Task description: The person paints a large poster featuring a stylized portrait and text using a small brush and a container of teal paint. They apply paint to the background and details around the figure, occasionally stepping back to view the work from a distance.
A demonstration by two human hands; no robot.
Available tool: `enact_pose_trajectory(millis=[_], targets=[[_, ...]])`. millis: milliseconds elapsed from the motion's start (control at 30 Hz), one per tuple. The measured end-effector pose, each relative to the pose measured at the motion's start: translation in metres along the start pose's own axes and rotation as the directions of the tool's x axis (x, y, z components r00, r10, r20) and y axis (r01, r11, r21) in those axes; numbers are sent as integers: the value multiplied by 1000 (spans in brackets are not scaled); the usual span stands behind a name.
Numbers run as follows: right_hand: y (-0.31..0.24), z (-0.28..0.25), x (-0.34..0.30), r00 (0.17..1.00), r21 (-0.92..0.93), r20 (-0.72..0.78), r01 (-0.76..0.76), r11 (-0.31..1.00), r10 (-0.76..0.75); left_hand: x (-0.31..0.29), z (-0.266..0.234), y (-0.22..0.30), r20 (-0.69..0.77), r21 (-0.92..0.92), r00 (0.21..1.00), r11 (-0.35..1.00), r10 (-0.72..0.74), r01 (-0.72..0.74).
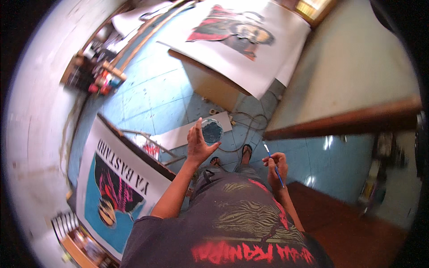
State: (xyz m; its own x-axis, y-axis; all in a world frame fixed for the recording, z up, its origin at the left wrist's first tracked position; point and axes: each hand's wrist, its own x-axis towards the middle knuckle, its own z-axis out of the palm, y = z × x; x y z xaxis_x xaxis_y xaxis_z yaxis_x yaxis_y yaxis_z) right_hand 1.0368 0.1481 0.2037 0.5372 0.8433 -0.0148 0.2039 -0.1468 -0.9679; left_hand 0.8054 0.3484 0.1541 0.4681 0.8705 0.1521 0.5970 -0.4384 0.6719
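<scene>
My left hand (199, 145) is curled round a small clear cup of dark blue-grey paint (212, 131), seen from above. Between the fingers and thumb of my right hand (277, 169) is a thin paintbrush (276, 169) with a blue handle. Its pale tip points up and away from me, apart from the cup. To my left lies a painted poster (114, 196) with a teal background, a dark figure and black lettering. On a table ahead rests a large white sheet (268, 62) bearing a painted portrait in red, black and orange.
A brown wooden edge (344, 118) of a pale panel juts in from the right. Bottles and jars (103, 82) crowd a shelf at the far left. A cord (254, 120) and a pale board (183, 131) lie on the blue tiled floor (152, 96). A dark red-brown surface (339, 219) stands at lower right.
</scene>
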Motion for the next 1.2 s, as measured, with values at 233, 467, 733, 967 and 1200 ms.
enact_pose_trajectory(millis=[233,467,733,967,1200], targets=[[-11,9,146,721,-102,582,525,845,-377,-37,11,28,-230,129,945,955,-233,266],[-50,112,200,437,143,844,374,916,-311,-92,13,35,-457,-49,682,781,-571,622],[-85,246,209,277,243,900,318,916,-335,-75,-48,-19,-580,-127,559,744,-592,656],[-111,372,231,119,272,939,316,909,-322,-57,-112,-69,-747,-80,494,798,-445,598],[-132,484,231,-316,526,845,347,776,-431,-28,-110,-132,-853,-163,287,746,-435,646]])
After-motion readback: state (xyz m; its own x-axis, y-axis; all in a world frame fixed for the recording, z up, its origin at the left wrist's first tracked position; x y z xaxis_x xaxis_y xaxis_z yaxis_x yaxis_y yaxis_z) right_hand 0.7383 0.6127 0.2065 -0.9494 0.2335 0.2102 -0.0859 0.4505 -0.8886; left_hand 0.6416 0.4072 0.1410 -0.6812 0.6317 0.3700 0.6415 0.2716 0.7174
